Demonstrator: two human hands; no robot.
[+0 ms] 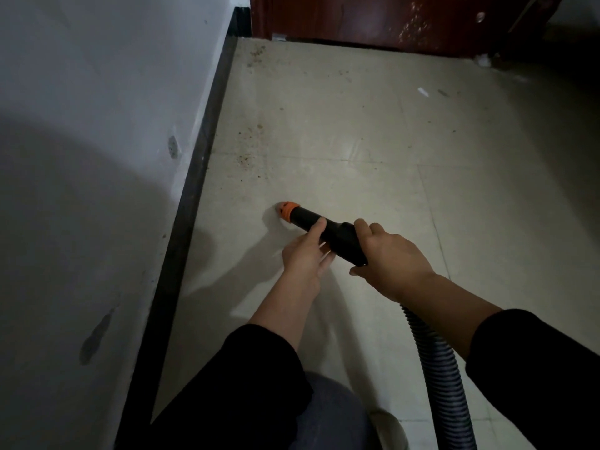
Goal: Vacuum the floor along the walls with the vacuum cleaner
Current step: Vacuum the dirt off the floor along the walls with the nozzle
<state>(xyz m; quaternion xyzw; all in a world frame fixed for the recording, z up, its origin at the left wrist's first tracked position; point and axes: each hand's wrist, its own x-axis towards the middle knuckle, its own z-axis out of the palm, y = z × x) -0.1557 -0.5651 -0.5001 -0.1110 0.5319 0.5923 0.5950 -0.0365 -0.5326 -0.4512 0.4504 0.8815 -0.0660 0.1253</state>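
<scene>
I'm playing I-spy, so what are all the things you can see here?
vacuum nozzle: 1, black with orange tip, low by the floor, near the wall
hose: 1, dark ribbed, trails back from the nozzle
wall: 1, white, left
skirting board: 1, black, along the wall's foot
floor: 1, beige tiles, centre and right
dirt specks: many, brown, beside the skirting board ahead of the nozzle
door: 1, dark red, far end
scrap: 1, white, on the floor far right
sleeves: 2, black, bottom
left hand: 1, bare, holds the nozzle's front
right hand: 1, bare, grips the nozzle's rear
</scene>
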